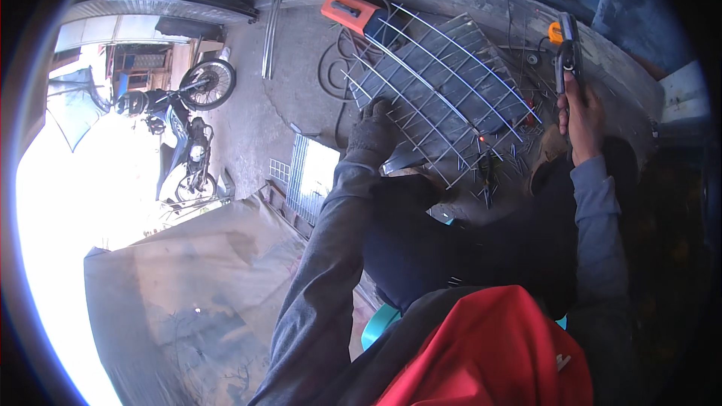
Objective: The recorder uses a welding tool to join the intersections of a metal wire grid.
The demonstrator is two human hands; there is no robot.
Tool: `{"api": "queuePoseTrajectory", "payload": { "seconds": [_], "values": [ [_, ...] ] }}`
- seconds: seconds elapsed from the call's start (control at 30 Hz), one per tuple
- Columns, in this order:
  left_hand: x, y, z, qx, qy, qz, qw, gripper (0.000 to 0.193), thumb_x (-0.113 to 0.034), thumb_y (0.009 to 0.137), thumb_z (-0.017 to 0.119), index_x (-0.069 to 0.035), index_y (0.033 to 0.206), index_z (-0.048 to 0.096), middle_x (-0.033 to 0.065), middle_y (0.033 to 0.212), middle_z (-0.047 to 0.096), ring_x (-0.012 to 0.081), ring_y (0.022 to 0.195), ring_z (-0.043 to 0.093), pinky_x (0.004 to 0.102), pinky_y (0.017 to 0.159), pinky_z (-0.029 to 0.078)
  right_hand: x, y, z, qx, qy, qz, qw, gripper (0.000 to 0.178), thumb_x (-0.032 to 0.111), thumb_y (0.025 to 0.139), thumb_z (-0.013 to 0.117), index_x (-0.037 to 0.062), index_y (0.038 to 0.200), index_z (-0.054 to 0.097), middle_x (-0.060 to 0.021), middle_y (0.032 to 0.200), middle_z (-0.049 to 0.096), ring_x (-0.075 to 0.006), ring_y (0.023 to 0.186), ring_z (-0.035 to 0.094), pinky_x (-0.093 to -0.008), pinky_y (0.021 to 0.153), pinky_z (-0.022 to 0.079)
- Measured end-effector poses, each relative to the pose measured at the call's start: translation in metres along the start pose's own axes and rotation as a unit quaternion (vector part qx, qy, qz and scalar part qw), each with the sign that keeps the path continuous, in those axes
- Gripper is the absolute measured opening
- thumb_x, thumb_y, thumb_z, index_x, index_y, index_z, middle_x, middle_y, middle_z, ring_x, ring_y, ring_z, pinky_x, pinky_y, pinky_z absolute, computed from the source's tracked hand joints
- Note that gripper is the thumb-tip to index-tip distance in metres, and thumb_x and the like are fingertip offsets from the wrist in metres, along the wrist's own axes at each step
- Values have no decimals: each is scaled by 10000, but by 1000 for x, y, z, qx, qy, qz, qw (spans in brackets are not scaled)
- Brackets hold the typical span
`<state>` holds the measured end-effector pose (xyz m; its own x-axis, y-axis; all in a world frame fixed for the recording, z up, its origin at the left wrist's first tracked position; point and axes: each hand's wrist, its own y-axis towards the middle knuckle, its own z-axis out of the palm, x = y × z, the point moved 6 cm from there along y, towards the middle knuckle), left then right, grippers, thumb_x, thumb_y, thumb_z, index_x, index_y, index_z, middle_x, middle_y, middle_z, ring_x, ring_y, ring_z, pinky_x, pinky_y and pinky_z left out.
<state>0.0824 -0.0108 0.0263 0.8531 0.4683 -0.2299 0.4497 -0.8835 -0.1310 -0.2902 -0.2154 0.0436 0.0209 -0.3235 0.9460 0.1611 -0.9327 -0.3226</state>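
Observation:
A curved grid of thin metal rods (429, 79) lies over a dark flat sheet (470, 45) in front of me. My left hand (372, 131), in a grey glove, is closed at the grid's near left edge; its fingertips bend over the rods. A small spot on the grid's near right part glows red. My bare right hand (583, 116) is raised to the right of the grid, wrapped round a long dark tool (569, 49). An orange-yellow piece (556, 32) shows beside that tool; I cannot tell whether it is attached.
An orange and black machine (352, 12) with cables stands behind the grid. Loose short rods and a dark hand tool (487, 177) lie at its near right. Long rods (272, 34) lie at far left. A motorcycle (184, 124) stands left, beyond a brownish sheet (203, 293).

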Motion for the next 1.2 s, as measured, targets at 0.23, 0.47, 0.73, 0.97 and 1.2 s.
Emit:
{"api": "queuePoseTrajectory", "payload": {
  "seconds": [0.23,0.47,0.73,0.97,1.2],
  "values": [
    [-12,-42,-18,-21,8,44,999,499,-331,882,731,-104,1314,625,174,1360,600,412,1290,554,512,1109,424,-1,6,-1,-8,-2,-3,1000,449,542,965,716,96,964,669,53,743,563,-23,535,486,-219,463,374],
    [-65,-75,-3,43,76,-24,996,452,-477,906,723,-102,1157,703,133,1180,690,370,1159,638,504,1058,448,6,1,-2,-16,10,-24,1000,453,536,974,705,84,991,672,37,759,576,-32,544,498,-224,463,382],
    [11,-76,-25,-176,-106,-94,974,446,-134,832,713,-115,1273,644,170,1344,631,395,1275,593,469,1073,485,6,1,-8,-10,-23,-36,999,453,513,987,690,62,966,650,9,773,586,-55,547,513,-241,456,387],
    [106,-58,-14,-45,-85,-79,992,551,-215,936,665,-182,1468,528,172,1489,574,418,1274,611,470,1075,493,10,-5,9,-1,-26,-31,999,437,496,991,691,64,951,638,4,774,591,-60,546,523,-246,457,390],
    [93,-59,-14,-8,-33,-119,992,301,-327,974,651,-175,1227,713,151,1199,730,379,1151,673,490,967,530,8,-6,10,4,-33,-24,999,423,482,1004,681,65,961,631,9,773,577,-58,543,507,-241,453,387]
  ]
}}
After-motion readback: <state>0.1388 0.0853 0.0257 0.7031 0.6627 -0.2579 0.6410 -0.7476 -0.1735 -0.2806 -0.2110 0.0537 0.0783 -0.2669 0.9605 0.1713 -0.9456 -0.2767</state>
